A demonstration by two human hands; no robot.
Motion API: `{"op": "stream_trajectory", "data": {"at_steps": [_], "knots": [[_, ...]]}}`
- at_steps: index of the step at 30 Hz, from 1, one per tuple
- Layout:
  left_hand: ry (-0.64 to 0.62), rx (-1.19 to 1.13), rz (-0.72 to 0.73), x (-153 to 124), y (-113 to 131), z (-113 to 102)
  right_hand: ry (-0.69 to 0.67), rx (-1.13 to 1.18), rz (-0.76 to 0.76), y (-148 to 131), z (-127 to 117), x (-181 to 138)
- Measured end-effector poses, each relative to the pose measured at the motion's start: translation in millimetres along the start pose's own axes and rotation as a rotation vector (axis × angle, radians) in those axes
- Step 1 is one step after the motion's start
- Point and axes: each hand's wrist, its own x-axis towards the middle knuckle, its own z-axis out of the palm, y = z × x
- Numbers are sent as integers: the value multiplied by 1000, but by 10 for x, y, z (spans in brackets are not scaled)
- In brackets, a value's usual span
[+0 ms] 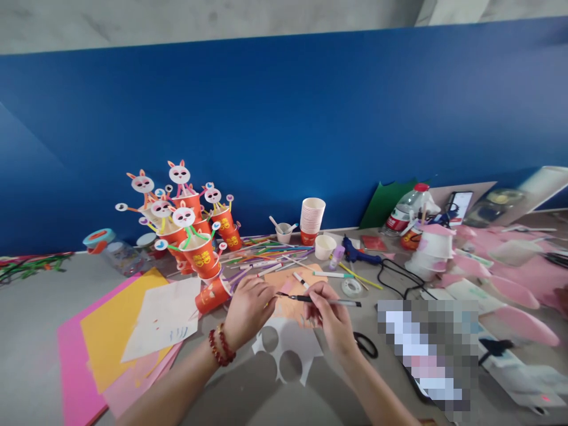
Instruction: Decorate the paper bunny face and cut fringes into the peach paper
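My right hand (326,310) grips a pen (339,302) with a black grip and a clear barrel, held nearly level with its tip toward the left. Close to that tip, the fingers of my left hand (252,305) are pinched together. Whatever they hold is too small and hidden to make out. Below both hands lies white paper with round holes cut out (277,340). An orange sheet (284,310) is just behind it, with a capped white marker (300,280) on top. Black scissor handles (366,345) show beside my right wrist.
Red paper cups with rabbit-face figures (199,254) stand at the left behind coloured sheets (95,313). Markers and coloured sticks (261,254), stacked cups (312,219) and a blue glue gun (359,254) with a black cord lie behind. Tape (351,287) and a blurred-out device (426,355) are at right.
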Motion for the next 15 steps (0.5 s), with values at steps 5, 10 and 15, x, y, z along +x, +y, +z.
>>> {"op": "stream_trajectory", "data": {"at_steps": [5, 10, 15], "knots": [[41, -20, 4, -64, 29, -29, -90, -62, -40, 40, 101, 12], [-2, -105, 20, -96, 106, -58, -136, -71, -12, 95, 167, 0], [-7, -293, -7, -161, 170, -121, -96, -27, 32, 129, 203, -31]]}}
